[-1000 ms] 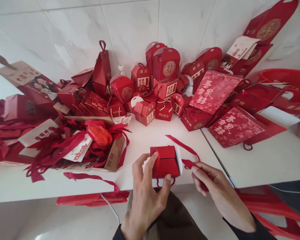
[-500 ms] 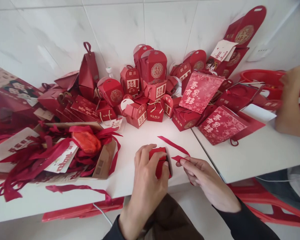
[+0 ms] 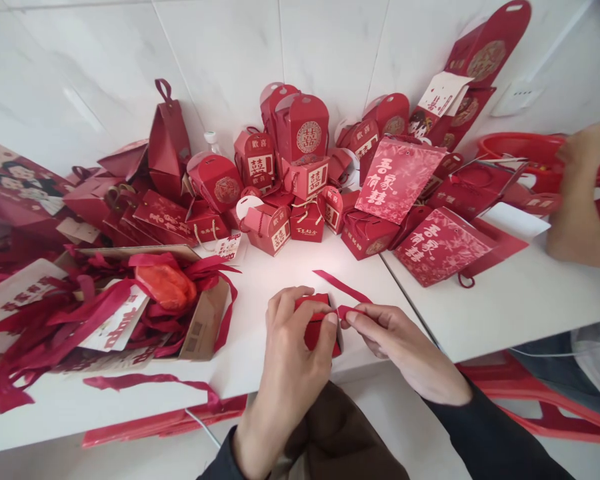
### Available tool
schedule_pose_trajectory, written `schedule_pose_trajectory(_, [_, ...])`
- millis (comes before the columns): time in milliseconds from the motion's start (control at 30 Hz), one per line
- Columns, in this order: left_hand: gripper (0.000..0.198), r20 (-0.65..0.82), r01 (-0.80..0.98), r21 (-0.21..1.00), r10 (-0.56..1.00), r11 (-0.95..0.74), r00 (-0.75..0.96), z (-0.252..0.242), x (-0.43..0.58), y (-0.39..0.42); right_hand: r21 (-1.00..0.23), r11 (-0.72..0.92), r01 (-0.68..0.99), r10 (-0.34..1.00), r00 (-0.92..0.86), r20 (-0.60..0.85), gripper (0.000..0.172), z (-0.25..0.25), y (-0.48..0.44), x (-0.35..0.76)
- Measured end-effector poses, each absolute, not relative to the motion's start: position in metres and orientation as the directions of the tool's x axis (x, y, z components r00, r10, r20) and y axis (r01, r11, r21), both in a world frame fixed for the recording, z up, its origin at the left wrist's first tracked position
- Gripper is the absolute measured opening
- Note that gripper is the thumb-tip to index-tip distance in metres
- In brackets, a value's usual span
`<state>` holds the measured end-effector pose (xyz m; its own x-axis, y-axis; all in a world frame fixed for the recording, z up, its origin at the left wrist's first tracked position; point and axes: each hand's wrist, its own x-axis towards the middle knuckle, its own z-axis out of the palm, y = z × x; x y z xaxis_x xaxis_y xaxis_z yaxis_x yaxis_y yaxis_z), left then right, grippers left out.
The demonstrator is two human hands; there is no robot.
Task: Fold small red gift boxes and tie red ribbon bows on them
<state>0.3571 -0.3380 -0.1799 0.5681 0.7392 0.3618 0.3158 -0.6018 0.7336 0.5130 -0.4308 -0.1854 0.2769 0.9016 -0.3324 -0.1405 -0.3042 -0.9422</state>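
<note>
My left hand (image 3: 291, 347) curls over a small red box (image 3: 315, 331) on the white table (image 3: 260, 280), hiding much of it. Its thumb and index finger come close together at the box's right side. Close by on the right, my right hand (image 3: 397, 337) pinches a dark red ribbon (image 3: 341, 285) near its end. That end reaches the left fingertips; whether they grip it I cannot make out. The ribbon's other end trails across the table behind both hands.
A cardboard box (image 3: 207, 327) with tangled ribbons stands at left. Many red gift boxes (image 3: 303, 127) line the tiled wall. Red printed bags (image 3: 400, 177) lie at right, near a red basin (image 3: 520, 145). Another person's arm (image 3: 577, 200) is at the right edge.
My right hand has moved left, bringing the ribbon end to my left fingertips. My left thumb and index finger have drawn closer together. The view has shifted slightly.
</note>
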Motion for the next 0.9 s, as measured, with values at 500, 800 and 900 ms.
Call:
schedule_pose_trajectory(500, [0.023, 0.405, 0.251, 0.819, 0.830, -0.515, 0.384, -0.181, 0.332, -0.345, -0.836, 0.010, 0.549, 0.951, 0.253, 0.178, 0.015, -0.157, -0.402, 0.493])
schedule_pose_trajectory(800, [0.030, 0.173, 0.159, 0.960, 0.936, -0.229, 0.306, -0.199, 0.320, -0.347, -0.661, 0.004, 0.751, 0.978, 0.134, 0.158, 0.013, -0.161, -0.390, 0.485])
schedule_pose_trajectory(900, [0.031, 0.165, 0.146, 0.965, 0.935, -0.219, 0.313, -0.198, 0.319, -0.347, -0.617, 0.024, 0.787, 0.980, 0.105, 0.172, 0.015, -0.159, -0.386, 0.481])
